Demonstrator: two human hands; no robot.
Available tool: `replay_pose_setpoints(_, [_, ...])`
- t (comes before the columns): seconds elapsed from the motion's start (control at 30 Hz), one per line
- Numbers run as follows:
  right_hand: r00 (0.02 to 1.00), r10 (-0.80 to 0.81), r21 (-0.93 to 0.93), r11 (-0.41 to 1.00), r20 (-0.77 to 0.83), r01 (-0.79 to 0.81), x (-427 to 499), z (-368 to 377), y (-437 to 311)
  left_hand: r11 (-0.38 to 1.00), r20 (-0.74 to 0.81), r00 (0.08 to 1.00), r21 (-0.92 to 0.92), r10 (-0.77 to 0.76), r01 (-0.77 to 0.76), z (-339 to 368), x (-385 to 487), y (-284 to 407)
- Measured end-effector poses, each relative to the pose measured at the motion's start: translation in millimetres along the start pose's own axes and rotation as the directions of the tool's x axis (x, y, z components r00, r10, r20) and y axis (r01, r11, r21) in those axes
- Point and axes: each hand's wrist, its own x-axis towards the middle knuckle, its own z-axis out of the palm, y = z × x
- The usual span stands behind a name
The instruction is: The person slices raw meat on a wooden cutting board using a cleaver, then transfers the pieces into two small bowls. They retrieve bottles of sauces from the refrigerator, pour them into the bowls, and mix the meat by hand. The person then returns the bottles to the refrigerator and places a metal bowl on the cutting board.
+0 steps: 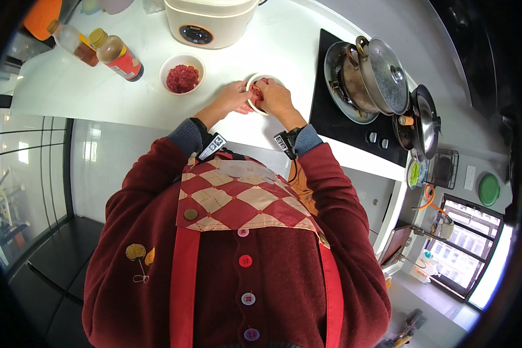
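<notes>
On the white counter, a white bowl [251, 81] holds pieces of raw meat [256, 96]. My right hand [275, 96] reaches into this bowl, its fingers down on the meat; whether they grip a piece is hidden. My left hand [233, 97] is at the bowl's left side, with its fingers against the rim. To the left stands a second white bowl [164, 65] with chopped or minced red meat [182, 78] in it.
A cream electric cooker [213, 26] stands behind the bowls. Two bottles, one capped yellow [119, 56] and one slimmer [73, 42], are at the left. On the black hob [352, 139] at the right sit a lidded pot [359, 82] and pans [424, 122].
</notes>
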Motion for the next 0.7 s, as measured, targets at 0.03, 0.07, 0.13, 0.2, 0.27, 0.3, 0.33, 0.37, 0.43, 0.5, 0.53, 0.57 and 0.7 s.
replay_pose_setpoints(0.03, [1.0,0.018,-0.005,1.0,0.02,-0.018,1.9,-1.6,-0.9,1.0,-0.011,1.0,0.001,-0.005,0.005,0.0,-0.4,-0.1])
replay_pose_setpoints(0.07, [0.998,0.03,0.0,1.0,0.05,-0.03,2.9,-5.4,0.2,1.0,-0.016,1.0,0.002,-0.009,0.009,0.1,-0.4,0.0])
replay_pose_setpoints(0.13, [0.994,0.08,0.028,0.996,0.079,-0.083,2.5,-17.2,4.9,1.0,0.002,1.0,0.01,-0.002,0.002,-0.5,-0.4,0.3])
replay_pose_setpoints(0.2, [0.982,0.163,0.079,0.982,0.09,-0.17,-3.7,-28.6,8.4,1.0,0.006,1.0,0.013,-0.005,0.005,-1.1,-0.7,0.5])
replay_pose_setpoints(0.27, [0.987,0.115,0.142,0.981,0.109,-0.13,-10.0,-36.9,12.4,1.0,-0.004,1.0,0.016,-0.017,0.017,-1.9,-1.3,0.8])
replay_pose_setpoints(0.3, [0.989,0.094,0.173,0.978,0.115,-0.113,-12.0,-37.6,12.6,1.0,0.01,1.0,0.014,-0.02,0.02,-2.4,-1.9,0.9])
replay_pose_setpoints(0.33, [0.994,0.029,0.223,0.973,0.106,-0.053,-13.8,-36.7,12.5,1.0,0.024,0.999,0.015,-0.022,0.022,-3.4,-2.3,1.4])
replay_pose_setpoints(0.37, [0.998,-0.017,0.209,0.978,0.065,0.003,-13.1,-33.1,10.1,1.0,0.041,0.999,0.017,-0.021,0.02,-4.3,-3.0,1.7])
replay_pose_setpoints(0.43, [0.982,-0.164,0.181,0.967,-0.094,0.179,-10.9,-19.8,2.3,1.0,0.062,0.998,0.001,-0.023,0.023,-6.1,-4.8,1.9])
replay_pose_setpoints(0.5, [0.986,-0.148,0.094,0.983,-0.08,0.155,-7.9,-9.1,-4.5,1.0,0.068,0.998,-0.006,-0.019,0.02,-7.4,-5.6,2.2])
replay_pose_setpoints(0.53, [0.989,-0.121,0.07,0.989,-0.08,0.127,-5.3,-7.6,-5.4,1.0,0.064,0.998,-0.004,-0.017,0.017,-7.4,-5.5,2.2])
replay_pose_setpoints(0.57, [0.998,-0.053,0.027,0.998,-0.035,0.054,-3.7,-8.4,-4.6,1.0,0.058,0.998,-0.005,-0.013,0.013,-7.4,-5.1,2.2])
replay_pose_setpoints(0.7, [0.989,0.015,0.122,0.992,-0.148,0.003,-8.3,-27.8,13.6,1.0,0.049,0.999,-0.001,-0.006,0.006,-6.3,-4.7,1.2])
